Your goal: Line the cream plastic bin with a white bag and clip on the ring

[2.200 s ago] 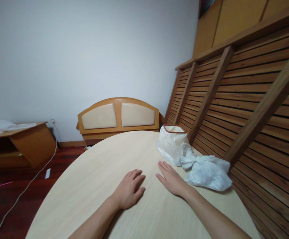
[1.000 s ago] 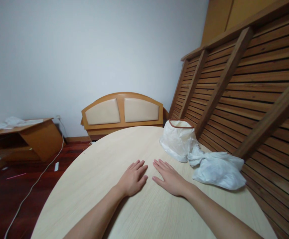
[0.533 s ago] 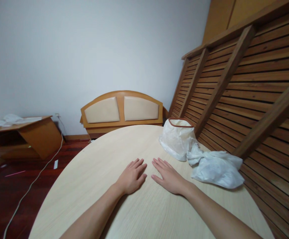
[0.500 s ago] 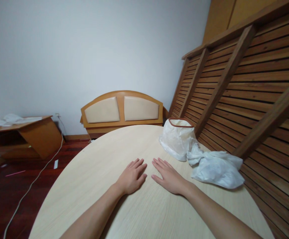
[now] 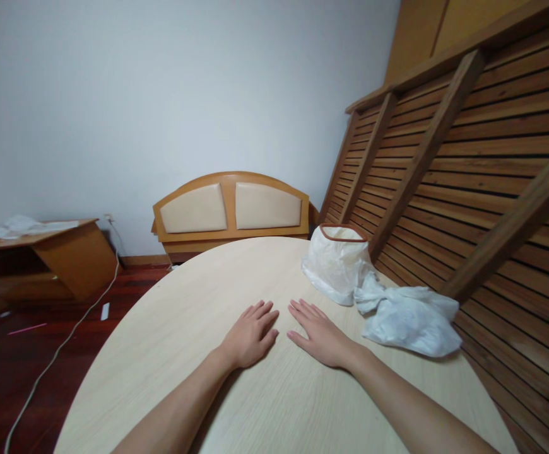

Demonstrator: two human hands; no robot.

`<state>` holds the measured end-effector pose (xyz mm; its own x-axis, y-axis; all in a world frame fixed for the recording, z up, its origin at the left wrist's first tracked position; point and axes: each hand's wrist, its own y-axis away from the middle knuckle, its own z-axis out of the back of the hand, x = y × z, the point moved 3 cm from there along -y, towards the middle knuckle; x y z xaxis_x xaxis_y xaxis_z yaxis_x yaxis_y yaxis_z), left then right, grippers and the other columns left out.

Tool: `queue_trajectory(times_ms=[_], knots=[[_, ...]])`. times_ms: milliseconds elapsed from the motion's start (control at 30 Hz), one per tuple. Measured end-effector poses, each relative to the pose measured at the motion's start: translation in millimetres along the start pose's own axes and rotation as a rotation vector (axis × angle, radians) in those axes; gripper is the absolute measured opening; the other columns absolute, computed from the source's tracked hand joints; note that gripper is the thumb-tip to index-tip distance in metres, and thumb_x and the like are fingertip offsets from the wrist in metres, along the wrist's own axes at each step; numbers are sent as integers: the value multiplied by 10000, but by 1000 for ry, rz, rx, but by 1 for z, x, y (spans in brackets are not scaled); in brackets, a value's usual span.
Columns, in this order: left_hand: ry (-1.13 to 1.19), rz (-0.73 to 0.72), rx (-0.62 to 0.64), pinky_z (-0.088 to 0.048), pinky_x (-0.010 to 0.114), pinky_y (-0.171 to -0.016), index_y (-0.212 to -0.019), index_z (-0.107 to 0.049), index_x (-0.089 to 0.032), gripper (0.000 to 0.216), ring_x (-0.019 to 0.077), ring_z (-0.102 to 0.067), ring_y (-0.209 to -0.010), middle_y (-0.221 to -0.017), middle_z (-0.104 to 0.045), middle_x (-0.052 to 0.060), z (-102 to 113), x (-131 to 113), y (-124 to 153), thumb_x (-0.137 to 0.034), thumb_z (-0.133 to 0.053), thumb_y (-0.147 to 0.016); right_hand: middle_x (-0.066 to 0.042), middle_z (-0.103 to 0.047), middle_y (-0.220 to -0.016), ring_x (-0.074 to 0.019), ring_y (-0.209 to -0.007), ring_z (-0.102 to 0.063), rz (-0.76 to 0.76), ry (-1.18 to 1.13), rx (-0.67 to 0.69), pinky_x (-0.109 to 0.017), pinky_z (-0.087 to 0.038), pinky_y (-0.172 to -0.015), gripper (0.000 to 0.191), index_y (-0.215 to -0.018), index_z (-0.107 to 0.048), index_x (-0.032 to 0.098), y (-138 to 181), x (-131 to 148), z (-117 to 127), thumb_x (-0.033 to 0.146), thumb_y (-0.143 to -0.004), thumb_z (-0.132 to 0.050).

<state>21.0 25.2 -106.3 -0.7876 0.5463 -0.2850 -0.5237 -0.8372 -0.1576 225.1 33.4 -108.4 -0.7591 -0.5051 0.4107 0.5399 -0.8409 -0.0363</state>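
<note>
Left hand (image 5: pixel 248 334), right hand (image 5: pixel 322 334): lower centre, palms down on bench (image 5: pixel 184 315), fingers loosely spread, holding nothing. Change, by my feed: left drawn level with right; I judge both idle. Container (image 5: pixel 338 265), tied bag (image 5: pixel 411 320): right of centre, untouched.

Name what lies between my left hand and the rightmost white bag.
The right hand lies there, with tabletop showing on either side, in the head view.
</note>
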Motion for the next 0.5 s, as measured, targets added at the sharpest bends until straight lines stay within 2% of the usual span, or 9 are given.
queue_trajectory(times_ms=[200, 367, 500], knots=[[4, -5, -18, -295, 516, -1215, -1432, -519, -192, 479, 316, -338, -1488, -1586, -408, 132, -4, 1, -1, -361, -462, -988, -98, -226, -1665, -272, -1549, -140, 1, 2, 23, -464, -116, -1255, 731, -1572, -333, 170, 0, -1, 1, 600, -984, -396], [8, -3, -34, -299, 518, -1212, -1426, -529, -199, 476, 311, -356, -1480, -1574, -429, 128, -4, 1, -2, -354, -474, -979, -100, -192, -1673, -291, -1552, -117, 9, -6, 94, -492, -109, -1248, 734, -1579, -321, 200, -4, -2, 7, 617, -979, -391], [2, 0, -30, -306, 511, -1209, -1429, -531, -190, 482, 309, -363, -1476, -1570, -436, 127, -5, 0, -3, -358, -467, -982, -122, -225, -1664, -305, -1538, -179, 22, 27, 121, -475, -157, -1239, 763, -1566, -354, 197, -7, -4, 13, 637, -948, -445]])
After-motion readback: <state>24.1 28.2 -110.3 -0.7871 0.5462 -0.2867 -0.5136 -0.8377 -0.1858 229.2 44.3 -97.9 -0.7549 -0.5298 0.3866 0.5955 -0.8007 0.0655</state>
